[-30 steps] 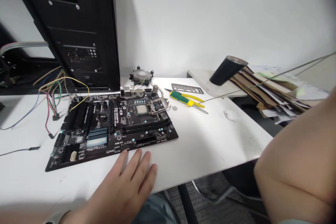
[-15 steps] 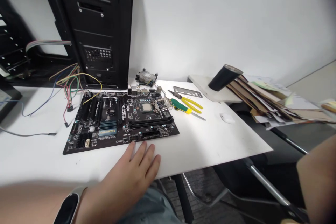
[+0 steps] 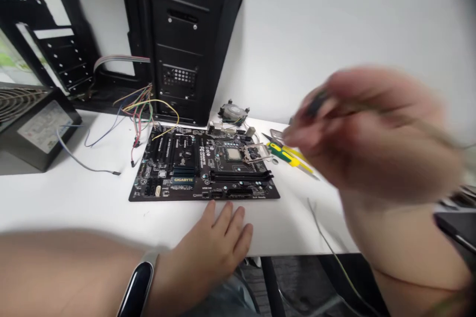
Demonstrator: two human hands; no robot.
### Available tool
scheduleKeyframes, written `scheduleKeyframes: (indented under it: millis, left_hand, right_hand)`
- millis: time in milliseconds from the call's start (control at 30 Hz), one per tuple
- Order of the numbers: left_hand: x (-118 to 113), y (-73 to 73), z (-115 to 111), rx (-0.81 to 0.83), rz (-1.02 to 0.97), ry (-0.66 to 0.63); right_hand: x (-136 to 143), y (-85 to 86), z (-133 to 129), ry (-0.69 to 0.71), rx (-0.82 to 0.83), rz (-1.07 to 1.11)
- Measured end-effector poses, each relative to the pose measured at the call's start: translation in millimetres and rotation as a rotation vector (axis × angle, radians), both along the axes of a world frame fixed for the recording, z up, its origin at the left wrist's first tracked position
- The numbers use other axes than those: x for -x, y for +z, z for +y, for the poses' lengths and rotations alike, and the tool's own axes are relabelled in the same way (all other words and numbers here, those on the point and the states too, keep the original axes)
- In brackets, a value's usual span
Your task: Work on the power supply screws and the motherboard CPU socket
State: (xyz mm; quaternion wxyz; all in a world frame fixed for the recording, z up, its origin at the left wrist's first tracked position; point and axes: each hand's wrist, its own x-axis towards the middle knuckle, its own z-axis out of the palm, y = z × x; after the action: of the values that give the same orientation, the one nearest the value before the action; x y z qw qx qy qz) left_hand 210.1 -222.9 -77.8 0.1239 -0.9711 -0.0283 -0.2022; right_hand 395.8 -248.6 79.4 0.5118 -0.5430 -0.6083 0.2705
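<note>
r hand (image 3: 375, 133), blurred, pinches a small black piece (image 3: 316, 104) btwn thumb & fingers, up over the table (image 3: 92, 198), right of the motherboard (image 3: 206, 167); maybe a plug, can't tell. prob light & stiff, best held by its body. l hand (image 3: 213, 245) rests w/ fingers a bit apart, nothing gripped, tips by the board's near edge. board's prob rigid but fragile: hold edges, avoid the cpu (image 3: 234, 154).

"GIGABYTE" on blue heatsink (image 3: 183, 177); "USB 3.0" on motherboard (image 3: 206, 164); power-supply label (image 3: 49, 126) unreadable.
</note>
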Motion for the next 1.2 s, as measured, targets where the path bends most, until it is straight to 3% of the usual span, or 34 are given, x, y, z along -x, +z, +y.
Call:
scheduleKeyframes:
  millis: [133, 300, 467, 700, 833, 933, 1033, 1200]
  left_hand:
    - [2, 0.1, -2, 0.029, -0.008, 0.029]
    - [3, -7.4, -8, 0.114, -0.071, 0.09]
    - [2, -5.6, -7, 0.112, -0.059, 0.072]
    - [0, -9.8, -5, 0.099, -0.01, 0.056]
    - [3, 4.8, 3, 0.13, -0.03, -0.033]
    - [5, 26.2, 10, 0.45, 0.067, -0.101]
    - [4, 42.2, 15, 1.034, 0.106, -0.043]
    - [-10, 45.3, 23, 1.889, -0.093, 0.148]
  right_hand:
    - [21, -41.3, 37, 0.337, 0.077, 0.313]
    - [27, -72.9, 57, 0.347, 0.219, 0.354]
    - [26, -76.6, 55, 0.221, 0.374, 0.396]
    - [25, -76.2, 52, 0.194, 0.358, 0.33]
    - [21, -73.2, 51, 0.182, 0.313, 0.299]
    - [18, -66.0, 48, 0.179, 0.278, 0.268]
    - [15, -54.7, 40, 0.18, 0.284, 0.239]
    - [12, -40.9, 29, 0.276, 0.347, 0.212]
